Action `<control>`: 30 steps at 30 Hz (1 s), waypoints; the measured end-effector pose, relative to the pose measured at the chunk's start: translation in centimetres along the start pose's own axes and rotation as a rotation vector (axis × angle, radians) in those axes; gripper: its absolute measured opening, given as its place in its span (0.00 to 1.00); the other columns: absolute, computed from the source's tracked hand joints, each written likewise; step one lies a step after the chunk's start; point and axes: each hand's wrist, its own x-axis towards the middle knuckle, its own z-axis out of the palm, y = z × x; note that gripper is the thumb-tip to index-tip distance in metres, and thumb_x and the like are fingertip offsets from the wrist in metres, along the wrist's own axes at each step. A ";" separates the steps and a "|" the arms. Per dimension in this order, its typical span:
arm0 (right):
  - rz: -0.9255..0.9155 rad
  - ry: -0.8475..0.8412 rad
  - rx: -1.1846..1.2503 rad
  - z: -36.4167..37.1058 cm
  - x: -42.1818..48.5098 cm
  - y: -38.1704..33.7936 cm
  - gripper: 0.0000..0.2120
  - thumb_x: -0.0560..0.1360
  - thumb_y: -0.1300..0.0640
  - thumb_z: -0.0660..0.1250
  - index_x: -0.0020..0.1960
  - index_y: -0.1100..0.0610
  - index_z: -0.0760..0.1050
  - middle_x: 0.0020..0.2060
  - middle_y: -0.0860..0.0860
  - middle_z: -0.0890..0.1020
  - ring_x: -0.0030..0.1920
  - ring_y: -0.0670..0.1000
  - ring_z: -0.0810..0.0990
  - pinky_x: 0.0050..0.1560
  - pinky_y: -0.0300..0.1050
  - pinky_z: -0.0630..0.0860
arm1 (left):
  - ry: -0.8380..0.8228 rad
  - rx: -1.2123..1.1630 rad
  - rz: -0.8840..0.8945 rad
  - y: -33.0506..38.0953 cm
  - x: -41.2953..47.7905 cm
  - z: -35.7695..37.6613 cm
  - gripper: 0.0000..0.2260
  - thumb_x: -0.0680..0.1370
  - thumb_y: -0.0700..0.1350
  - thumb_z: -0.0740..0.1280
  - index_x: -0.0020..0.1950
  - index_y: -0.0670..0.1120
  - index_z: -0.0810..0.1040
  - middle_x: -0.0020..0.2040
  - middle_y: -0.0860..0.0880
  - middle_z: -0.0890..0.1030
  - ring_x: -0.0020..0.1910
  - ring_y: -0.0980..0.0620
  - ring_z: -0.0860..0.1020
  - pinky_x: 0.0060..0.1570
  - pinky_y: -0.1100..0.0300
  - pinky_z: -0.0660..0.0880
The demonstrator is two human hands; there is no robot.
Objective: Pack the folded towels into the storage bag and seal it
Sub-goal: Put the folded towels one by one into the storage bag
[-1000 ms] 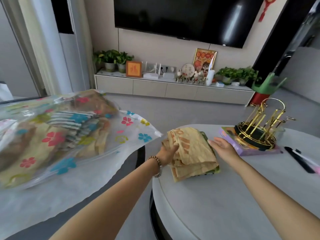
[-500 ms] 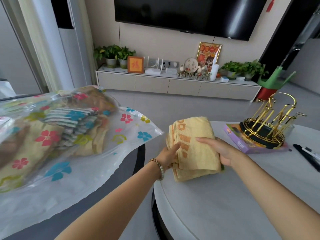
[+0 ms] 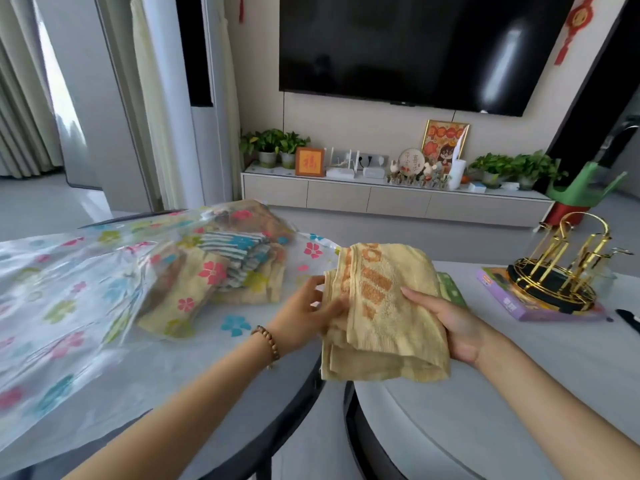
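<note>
Holding a folded yellow towel [image 3: 384, 306] just right of the storage bag [image 3: 69, 289] — pinched by the left grip [image 3: 304, 317] on the bag side, held by the right grip [image 3: 453, 327] on the far side.

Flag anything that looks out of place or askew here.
Nothing spilled or damaged. The gold rack stands on a purple box rather than the table, and a green stool beyond it looks upside down. The towels in the storage bag lie at mixed angles; the yellow towel in the left hand and right hand is loosely folded.
</note>
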 end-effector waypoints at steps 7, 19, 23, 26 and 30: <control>0.060 -0.111 -0.084 7.6 1.0 2.0 0.20 0.70 0.54 0.67 0.59 0.61 0.77 0.49 0.56 0.85 0.47 0.54 0.85 0.44 0.46 0.82 | 0.155 0.801 0.109 -4.8 -8.4 -13.1 0.44 0.62 0.78 0.51 0.70 0.53 0.62 0.67 0.53 0.71 0.66 0.52 0.69 0.67 0.54 0.68; 0.149 -0.308 -0.089 15.9 2.4 6.3 0.27 0.54 0.54 0.83 0.50 0.62 0.84 0.51 0.58 0.84 0.49 0.56 0.84 0.46 0.49 0.82 | 0.146 1.158 0.105 -8.2 -13.3 -20.9 0.19 0.77 0.57 0.59 0.68 0.56 0.70 0.67 0.53 0.74 0.68 0.52 0.69 0.66 0.57 0.66; 0.144 -0.358 -0.122 17.1 2.6 6.3 0.29 0.52 0.52 0.83 0.50 0.61 0.84 0.53 0.58 0.84 0.51 0.56 0.84 0.49 0.49 0.81 | 0.120 1.202 0.047 -7.2 -12.7 -21.8 0.17 0.77 0.59 0.56 0.65 0.60 0.72 0.61 0.51 0.79 0.59 0.51 0.76 0.56 0.58 0.73; 0.153 -0.391 -0.109 17.6 2.8 6.4 0.30 0.53 0.53 0.83 0.53 0.61 0.82 0.54 0.59 0.83 0.52 0.57 0.83 0.50 0.49 0.81 | 0.165 1.187 0.016 -6.6 -12.2 -22.4 0.15 0.78 0.57 0.57 0.62 0.59 0.75 0.57 0.51 0.82 0.53 0.49 0.79 0.52 0.57 0.75; 0.184 -0.461 -0.092 18.2 3.3 6.8 0.31 0.54 0.55 0.83 0.54 0.63 0.80 0.51 0.59 0.84 0.50 0.57 0.84 0.47 0.49 0.81 | 0.316 0.970 0.005 -5.7 -11.4 -23.2 0.13 0.79 0.50 0.58 0.58 0.50 0.80 0.53 0.49 0.83 0.50 0.48 0.81 0.46 0.62 0.73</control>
